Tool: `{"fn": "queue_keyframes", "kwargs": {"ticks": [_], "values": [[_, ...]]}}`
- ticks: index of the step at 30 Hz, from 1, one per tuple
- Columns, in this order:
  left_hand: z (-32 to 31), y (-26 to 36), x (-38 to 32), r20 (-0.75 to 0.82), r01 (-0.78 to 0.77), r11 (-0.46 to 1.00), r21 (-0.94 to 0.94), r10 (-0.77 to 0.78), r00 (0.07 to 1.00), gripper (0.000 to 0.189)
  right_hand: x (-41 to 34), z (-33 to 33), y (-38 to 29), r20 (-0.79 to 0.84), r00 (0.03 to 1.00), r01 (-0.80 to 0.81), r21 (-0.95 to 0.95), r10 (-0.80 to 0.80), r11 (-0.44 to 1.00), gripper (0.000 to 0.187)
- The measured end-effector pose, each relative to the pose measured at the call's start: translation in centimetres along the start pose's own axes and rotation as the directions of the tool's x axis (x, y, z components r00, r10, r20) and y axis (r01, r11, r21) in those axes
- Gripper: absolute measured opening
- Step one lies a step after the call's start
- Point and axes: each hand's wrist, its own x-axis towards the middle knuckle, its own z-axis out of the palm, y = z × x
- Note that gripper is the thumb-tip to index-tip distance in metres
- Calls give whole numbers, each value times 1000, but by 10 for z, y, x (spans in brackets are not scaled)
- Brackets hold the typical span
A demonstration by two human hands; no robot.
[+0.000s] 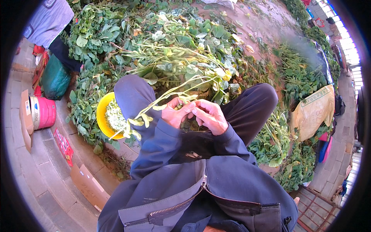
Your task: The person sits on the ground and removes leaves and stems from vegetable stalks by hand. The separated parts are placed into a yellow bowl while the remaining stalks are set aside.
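Between my knees, my two hands meet at the fingertips. My left hand (pixel 176 113) is curled around a few green beans (pixel 178 107) and lies against a pale bean stalk (pixel 150 108) with plump pods. That stalk runs slantwise over my thigh, its lower end hanging above the bowl's near rim. With thumb and fingers pinched together, my right hand (pixel 211 116) touches the left fingertips; what it pinches is hidden. Beside my left knee stands a yellow bowl (pixel 100 123), holding many shelled light-green beans (pixel 113 114).
Heaps of leafy bean plants (pixel 185 40) lie ahead and on both sides. A pink bucket (pixel 46 111) and flattened cardboard (pixel 88 184) are at left. Another person's sleeve (pixel 53 21) shows at upper left. On the right lies a woven sack (pixel 314 113).
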Motion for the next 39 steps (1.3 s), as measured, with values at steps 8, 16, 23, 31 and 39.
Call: {"fn": "queue_keyframes", "kwargs": {"ticks": [8, 16, 23, 31, 39], "values": [[-8, 5, -4, 88, -6, 994, 106, -3, 996, 19, 4, -14, 12, 112, 984, -164, 300, 136, 940, 21], [-28, 0, 8, 94, 88, 986, -140, -75, 993, 19, 7, 3, 14, -78, 996, -35, 113, 44, 993, 22], [-29, -5, 8, 43, 156, 965, -209, -150, 988, 23, 14, 18, 21, -225, 895, 212, -544, -385, 812, 18], [-37, -6, 10, 120, 188, 963, -191, -167, 979, 28, 16, 16, 10, -127, 899, 231, -677, -420, 699, 30], [-37, -4, 8, 82, 275, 953, -129, -267, 960, 33, 17, 18, 20, -140, 863, 292, -648, -486, 704, 21]]}}
